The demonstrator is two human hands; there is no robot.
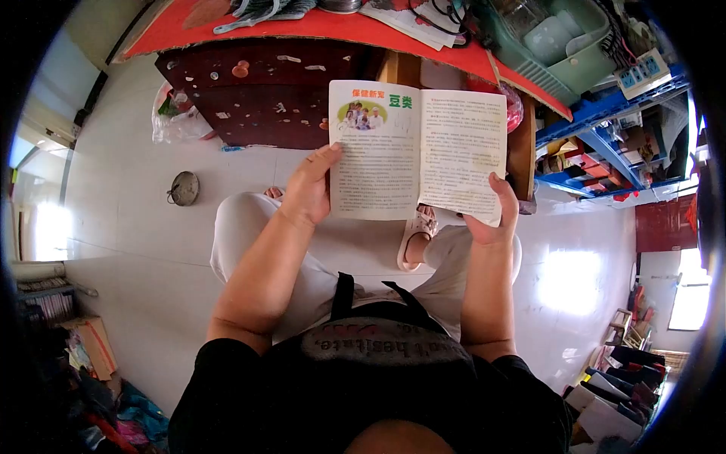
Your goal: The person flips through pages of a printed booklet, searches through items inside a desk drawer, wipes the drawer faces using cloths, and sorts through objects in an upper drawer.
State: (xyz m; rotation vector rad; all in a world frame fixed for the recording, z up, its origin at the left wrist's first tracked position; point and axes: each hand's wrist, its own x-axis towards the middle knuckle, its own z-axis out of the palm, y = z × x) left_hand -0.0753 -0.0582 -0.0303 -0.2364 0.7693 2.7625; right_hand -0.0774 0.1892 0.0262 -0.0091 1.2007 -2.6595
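An open booklet (376,170) is held up over my lap, its two printed pages facing me. The left page carries red and green Chinese headline characters and a small oval picture of several people. My left hand (311,184) grips the left page's outer edge, thumb on the front and the other fingers behind it. At the lower right corner, my right hand (495,212) pinches the right page with the thumb in front; its other fingers are mostly hidden. Both pages are spread, and the lower edge of the right one slants downward.
Ahead stands a dark red drawer cabinet (257,98) under a red tabletop (318,32). A green plastic basket (505,41) sits on it at right, beside blue shelving (605,151). A round metal pan (184,188) lies on the tiled floor (128,219) at left.
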